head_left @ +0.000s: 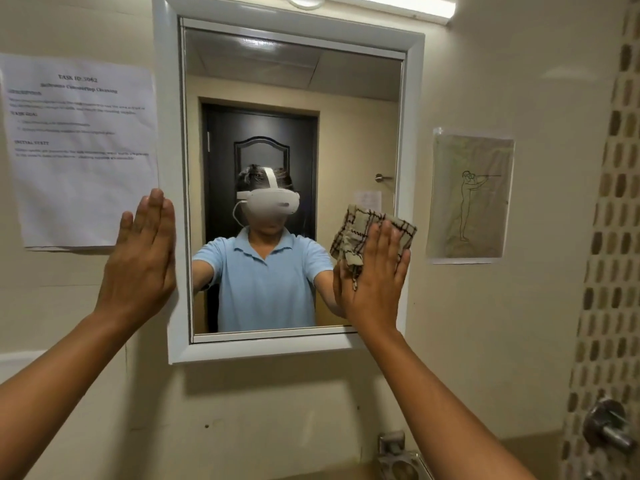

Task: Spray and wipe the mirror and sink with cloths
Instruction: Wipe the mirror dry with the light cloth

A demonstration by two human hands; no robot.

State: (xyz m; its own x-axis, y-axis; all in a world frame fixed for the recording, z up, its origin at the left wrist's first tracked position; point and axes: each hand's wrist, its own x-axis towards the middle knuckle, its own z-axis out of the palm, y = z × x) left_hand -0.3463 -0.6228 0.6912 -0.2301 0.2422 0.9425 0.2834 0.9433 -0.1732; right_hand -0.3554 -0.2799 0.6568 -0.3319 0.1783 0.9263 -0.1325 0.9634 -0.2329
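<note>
A mirror (294, 98) in a white frame (166, 168) hangs on the beige wall straight ahead. My right hand (375, 275) lies flat against the glass at its lower right, pressing a beige checked cloth (356, 230) onto it. The cloth bunches out above and to the left of my fingers. My left hand (142, 258) is flat, fingers together, resting against the left side of the frame and holding nothing. The sink is out of view and no spray bottle shows.
A printed task sheet (79, 147) is taped to the wall left of the mirror, and a line drawing (467, 195) to its right. A metal holder (398, 459) and a tap valve (609, 427) sit low on the right, beside a mosaic tile strip (613, 237).
</note>
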